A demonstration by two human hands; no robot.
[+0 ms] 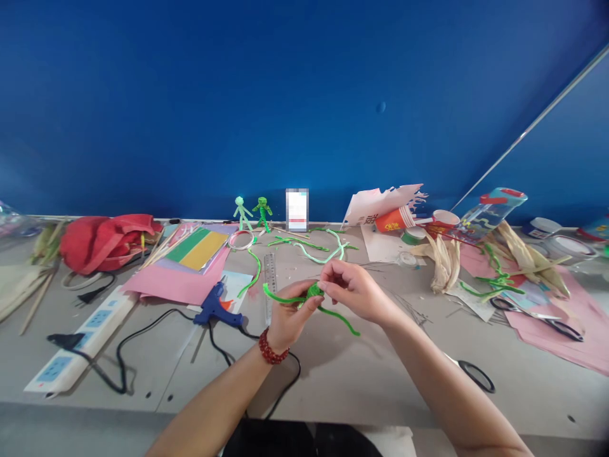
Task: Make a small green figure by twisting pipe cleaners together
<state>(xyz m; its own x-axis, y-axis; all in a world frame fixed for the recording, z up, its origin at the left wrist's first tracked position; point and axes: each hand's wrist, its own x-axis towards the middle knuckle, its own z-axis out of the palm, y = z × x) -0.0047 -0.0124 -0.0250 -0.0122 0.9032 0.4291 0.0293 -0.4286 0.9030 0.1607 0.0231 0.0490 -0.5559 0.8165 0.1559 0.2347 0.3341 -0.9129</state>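
Observation:
Between my two hands is a bright green pipe cleaner, coiled into a small ball in the middle, with one loose end out to the left and another down to the right. My left hand, wearing a red beaded bracelet, grips the coil from below with thumb and fingers. From the right, my right hand pinches at the top of the same coil. Two pipe-cleaner figures, one pale green and one dark green, stand at the wall. Loose pipe cleaners lie beyond my hands.
A blue glue gun and its black cord lie left, near a white power strip. A ruler lies behind my left hand. On the right are scissors, dried husks, paper cups and pink paper.

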